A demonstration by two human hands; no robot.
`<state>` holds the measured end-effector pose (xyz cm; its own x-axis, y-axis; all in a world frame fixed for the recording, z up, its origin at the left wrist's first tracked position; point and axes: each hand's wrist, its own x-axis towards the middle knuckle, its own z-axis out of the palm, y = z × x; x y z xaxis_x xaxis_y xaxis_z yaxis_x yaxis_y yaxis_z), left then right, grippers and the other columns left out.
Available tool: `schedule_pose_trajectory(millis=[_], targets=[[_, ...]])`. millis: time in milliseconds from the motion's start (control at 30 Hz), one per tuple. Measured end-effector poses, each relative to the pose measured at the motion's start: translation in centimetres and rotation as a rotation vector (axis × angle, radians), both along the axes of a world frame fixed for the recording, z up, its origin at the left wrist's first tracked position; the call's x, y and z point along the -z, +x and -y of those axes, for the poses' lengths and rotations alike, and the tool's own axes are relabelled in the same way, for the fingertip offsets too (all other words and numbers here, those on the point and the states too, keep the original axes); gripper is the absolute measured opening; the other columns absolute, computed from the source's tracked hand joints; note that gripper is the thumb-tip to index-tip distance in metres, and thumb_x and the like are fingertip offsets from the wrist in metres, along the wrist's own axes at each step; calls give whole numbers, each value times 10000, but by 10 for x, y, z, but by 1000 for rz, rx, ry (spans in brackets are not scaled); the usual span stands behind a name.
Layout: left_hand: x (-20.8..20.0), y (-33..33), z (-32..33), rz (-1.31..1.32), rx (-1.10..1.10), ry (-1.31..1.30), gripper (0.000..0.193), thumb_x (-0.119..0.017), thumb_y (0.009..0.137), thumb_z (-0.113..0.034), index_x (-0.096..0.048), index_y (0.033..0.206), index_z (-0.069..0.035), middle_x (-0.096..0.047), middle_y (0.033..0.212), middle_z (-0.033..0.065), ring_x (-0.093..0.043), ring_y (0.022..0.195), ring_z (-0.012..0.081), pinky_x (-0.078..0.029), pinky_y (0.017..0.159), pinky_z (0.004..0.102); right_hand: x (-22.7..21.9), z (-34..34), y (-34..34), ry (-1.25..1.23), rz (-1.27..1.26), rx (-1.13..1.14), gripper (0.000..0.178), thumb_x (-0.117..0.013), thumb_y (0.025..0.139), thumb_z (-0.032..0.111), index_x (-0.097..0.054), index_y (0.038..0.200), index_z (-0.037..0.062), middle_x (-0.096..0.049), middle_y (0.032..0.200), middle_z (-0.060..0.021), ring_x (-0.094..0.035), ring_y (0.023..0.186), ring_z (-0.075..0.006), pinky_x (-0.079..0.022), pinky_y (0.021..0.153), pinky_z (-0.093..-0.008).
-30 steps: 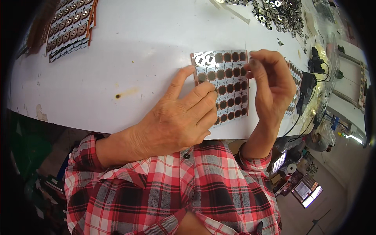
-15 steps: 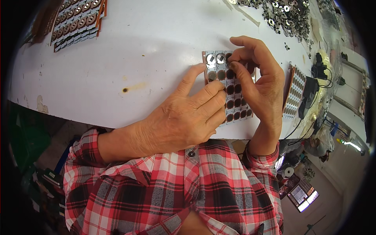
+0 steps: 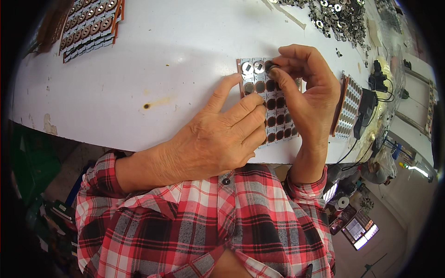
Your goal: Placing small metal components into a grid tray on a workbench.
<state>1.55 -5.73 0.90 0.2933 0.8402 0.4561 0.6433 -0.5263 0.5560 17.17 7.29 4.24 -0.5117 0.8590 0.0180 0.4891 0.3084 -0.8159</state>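
Note:
A circuit board panel (image 3: 280, 119) with rows of dark round pads lies on the white table in front of me. At its far left corner, two shiny silver discs (image 3: 253, 68) with dark square centres sit on the pads. My left hand (image 3: 215, 134) holds the panel's left side, index fingertip against the edge and the other fingers bent over it; its thumb is hidden. Over the far row, my right hand (image 3: 309, 92) pinches a small dark round piece (image 3: 270, 66) between thumb and index finger, beside the silver discs. Part of the panel's right side is hidden under this hand.
Loose small metal parts (image 3: 340, 21) are heaped at the far right. Stacked panels (image 3: 90, 25) lie at the far left, and another stack (image 3: 347, 109) stands right of my right hand. Black adapters and cables (image 3: 368, 106) run along the table's right side.
My right fingertips have shifted slightly, and a dark round piece now shows tilted between them at the far row. The left hand stays on the panel, nearly unmoved.

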Motion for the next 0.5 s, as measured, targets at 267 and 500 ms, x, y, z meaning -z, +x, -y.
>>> schedule_pose_trajectory(millis=[267, 500], targets=[[0, 0, 0, 6, -1, -10, 427, -812, 613, -186, -700, 954, 45, -666, 1129, 175, -642, 1206, 314, -432, 1128, 674, 7, 7, 0, 71, -21, 7, 316, -725, 883, -142, -717, 1175, -22, -731, 1016, -48, -696, 918, -99, -569, 832, -238], [-1, 1, 0, 22, -2, -8, 433, -815, 607, -187, -709, 953, 51, -670, 1137, 177, -644, 1200, 314, -441, 1123, 673, 4, 7, -2, 136, 29, 7, 213, -754, 887, -92, -754, 1089, -25, -723, 971, -31, -661, 823, -71, -528, 732, -215]])
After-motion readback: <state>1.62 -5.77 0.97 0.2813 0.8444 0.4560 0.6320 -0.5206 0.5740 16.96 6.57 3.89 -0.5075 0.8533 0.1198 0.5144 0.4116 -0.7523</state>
